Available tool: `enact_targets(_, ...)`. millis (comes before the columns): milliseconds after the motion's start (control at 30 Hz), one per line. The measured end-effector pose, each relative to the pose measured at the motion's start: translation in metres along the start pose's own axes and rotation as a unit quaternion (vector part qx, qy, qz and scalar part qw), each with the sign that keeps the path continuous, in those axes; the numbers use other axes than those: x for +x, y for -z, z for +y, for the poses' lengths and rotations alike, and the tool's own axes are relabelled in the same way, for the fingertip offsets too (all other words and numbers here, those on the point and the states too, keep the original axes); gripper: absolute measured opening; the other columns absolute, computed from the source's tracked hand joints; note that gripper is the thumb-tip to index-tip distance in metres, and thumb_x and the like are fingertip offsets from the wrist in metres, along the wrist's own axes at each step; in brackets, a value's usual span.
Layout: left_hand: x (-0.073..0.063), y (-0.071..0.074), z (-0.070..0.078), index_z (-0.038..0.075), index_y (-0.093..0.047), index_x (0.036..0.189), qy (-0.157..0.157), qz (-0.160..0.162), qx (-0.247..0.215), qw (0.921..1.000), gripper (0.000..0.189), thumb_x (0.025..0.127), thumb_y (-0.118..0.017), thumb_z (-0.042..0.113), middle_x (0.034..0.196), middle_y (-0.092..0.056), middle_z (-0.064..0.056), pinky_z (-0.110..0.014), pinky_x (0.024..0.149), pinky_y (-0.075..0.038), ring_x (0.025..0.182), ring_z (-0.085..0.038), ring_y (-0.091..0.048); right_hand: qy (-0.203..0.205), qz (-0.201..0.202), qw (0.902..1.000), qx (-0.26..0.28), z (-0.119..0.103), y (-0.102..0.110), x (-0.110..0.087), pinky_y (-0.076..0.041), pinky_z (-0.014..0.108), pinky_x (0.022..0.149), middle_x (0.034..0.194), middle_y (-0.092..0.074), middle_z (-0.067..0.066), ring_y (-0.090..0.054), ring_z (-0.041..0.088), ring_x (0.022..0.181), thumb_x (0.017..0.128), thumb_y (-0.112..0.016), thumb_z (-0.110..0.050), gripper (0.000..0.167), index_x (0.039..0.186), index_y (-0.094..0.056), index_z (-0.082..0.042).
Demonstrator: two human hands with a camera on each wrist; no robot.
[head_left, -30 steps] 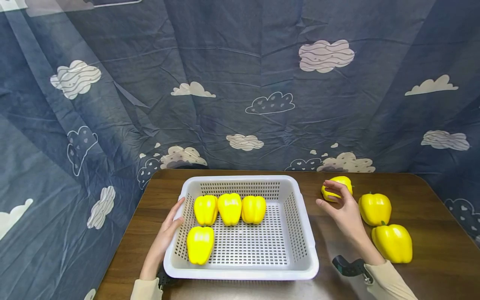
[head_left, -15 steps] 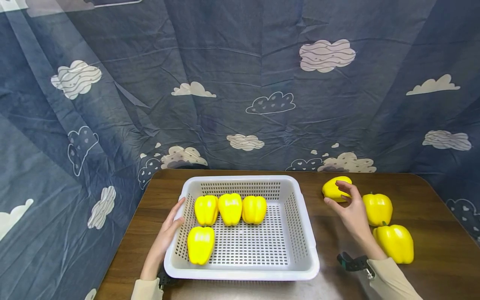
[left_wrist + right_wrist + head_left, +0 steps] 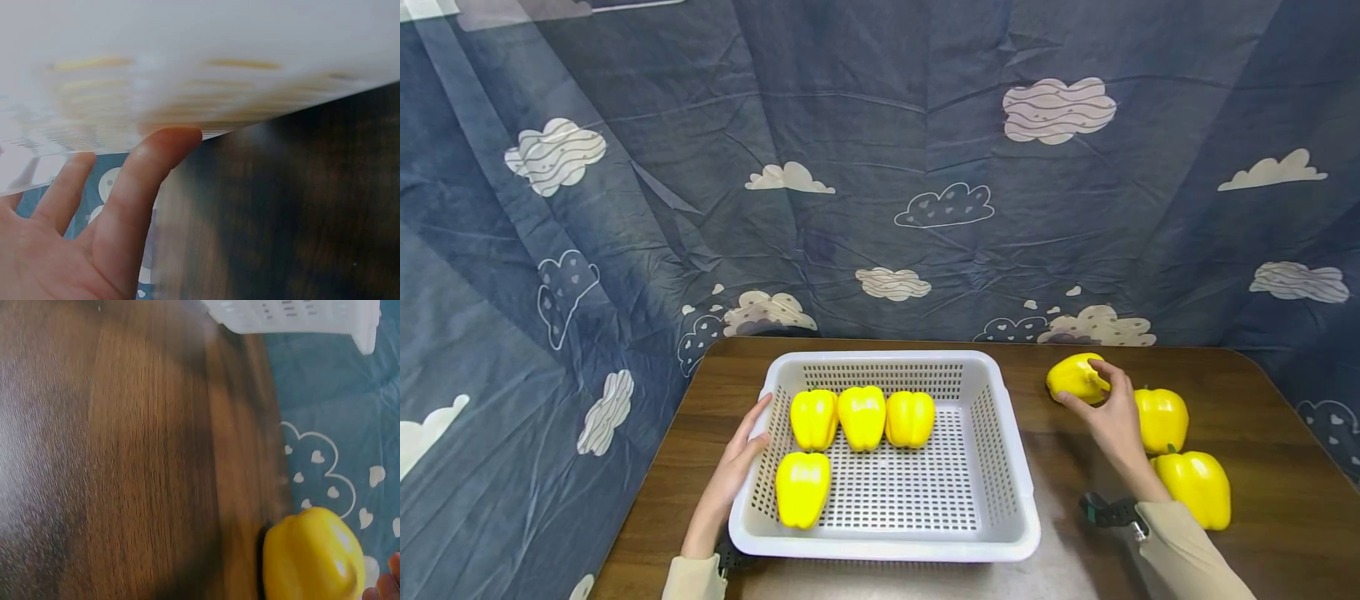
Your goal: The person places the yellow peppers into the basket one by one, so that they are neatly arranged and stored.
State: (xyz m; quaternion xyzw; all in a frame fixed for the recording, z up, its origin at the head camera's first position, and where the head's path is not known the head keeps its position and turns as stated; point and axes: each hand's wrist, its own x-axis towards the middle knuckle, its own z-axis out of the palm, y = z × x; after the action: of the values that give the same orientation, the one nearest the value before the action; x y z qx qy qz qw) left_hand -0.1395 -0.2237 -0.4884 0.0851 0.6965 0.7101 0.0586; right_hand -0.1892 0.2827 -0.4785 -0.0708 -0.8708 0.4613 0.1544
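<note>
Across the left rim of the white plastic basket [image 3: 883, 548] rests my left hand [image 3: 730, 467], its fingers and thumb extended along the outside wall. The left wrist view shows the thumb [image 3: 140, 187] against that wall. My right hand [image 3: 1108, 421] is around the near right side of a yellow bell pepper [image 3: 1071, 377] lying on the table at the back right, thumb and fingers spread about it. In the right wrist view, fingertips [image 3: 390, 581] show at the edge, slightly apart from the pepper [image 3: 312, 556]; the thumb is hidden there.
In the basket lie several yellow bell peppers: three in a back row, including the middle one [image 3: 861, 417], and one at front left [image 3: 802, 490]. Right of my right hand are two more peppers [image 3: 1163, 421] on the wooden table [image 3: 1285, 467]. A cloud-patterned curtain [image 3: 820, 233] hangs behind.
My right hand first drew back to the right, then its thumb and fingers came in around the back right pepper, which has stayed in place. The left hand keeps still on the basket.
</note>
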Motion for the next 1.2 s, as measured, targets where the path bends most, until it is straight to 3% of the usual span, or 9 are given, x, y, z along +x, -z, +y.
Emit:
enact_targets(633, 0.002, 0.001, -0.002, 0.017, -0.020, 0.153, 0.010, 0.004, -0.007, 0.9999, 0.055, 0.101, -0.037, 0.011, 0.157, -0.012, -0.017, -0.061, 0.096, -0.034, 0.134, -0.048, -0.026, -0.028, -0.012, 0.9984, -0.049, 0.015, -0.004, 0.015, -0.023, 0.063, 0.100, 0.139, -0.026, 0.036, -0.023, 0.049, 0.124, 0.082, -0.073, -0.016, 0.081, 0.144, -0.026, 0.006)
enact_targets(867, 0.001, 0.001, -0.002, 0.017, -0.020, 0.153, 0.006, 0.007, -0.005, 0.9999, 0.054, 0.101, -0.035, 0.009, 0.156, -0.012, -0.018, -0.062, 0.095, -0.034, 0.133, -0.050, -0.026, -0.010, -0.019, 0.9991, -0.037, 0.020, -0.003, 0.015, -0.023, 0.062, 0.100, 0.137, -0.026, 0.037, -0.025, 0.050, 0.123, 0.083, -0.073, -0.016, 0.080, 0.142, -0.026, 0.009)
enact_targets(1200, 0.000, 0.000, -0.001, 0.016, -0.020, 0.153, 0.005, 0.004, -0.002, 1.0000, 0.054, 0.101, -0.036, 0.011, 0.156, -0.011, -0.019, -0.062, 0.096, -0.034, 0.134, -0.050, -0.025, -0.039, -0.009, 0.9982, -0.046, 0.022, -0.004, 0.018, -0.022, 0.062, 0.103, 0.141, -0.017, 0.034, -0.022, 0.049, 0.125, 0.082, -0.073, -0.014, 0.087, 0.146, -0.017, 0.007)
